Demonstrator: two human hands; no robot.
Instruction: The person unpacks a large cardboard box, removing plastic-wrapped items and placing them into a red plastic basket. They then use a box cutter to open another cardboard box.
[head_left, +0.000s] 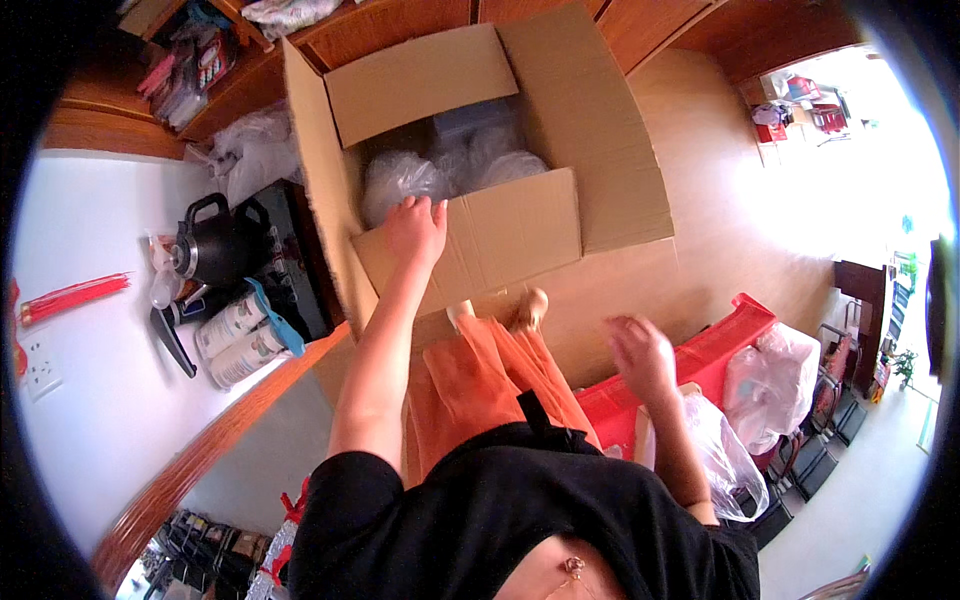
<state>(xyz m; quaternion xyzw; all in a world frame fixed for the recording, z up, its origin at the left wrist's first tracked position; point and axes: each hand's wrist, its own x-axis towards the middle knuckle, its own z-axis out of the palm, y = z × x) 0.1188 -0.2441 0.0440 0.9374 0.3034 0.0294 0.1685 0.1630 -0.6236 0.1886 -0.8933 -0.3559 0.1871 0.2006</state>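
Observation:
A large open cardboard box (626, 157) stands before me with its flaps folded outward. Inside it lie clear plastic bags (405, 180), whose contents I cannot make out. Over the near flap (487, 232) reaches my left hand (415, 231), its fingertips past the flap's edge by the bags. Whether it grips the flap or a bag is not plain. My right hand (643, 356) is raised to the right of my orange skirt (480, 375), slightly blurred, with loosely bent fingers and nothing held. It is nearest to a red covering (694, 360), apart from the box.
At left, a black electric kettle (217, 244) and packs in plastic wrap (244, 337) stand on a ledge. Wooden cabinets (420, 30) rise behind the box. Filled plastic bags (772, 382) sit at right, near several chairs (814, 465). My feet (532, 306) are close to the box.

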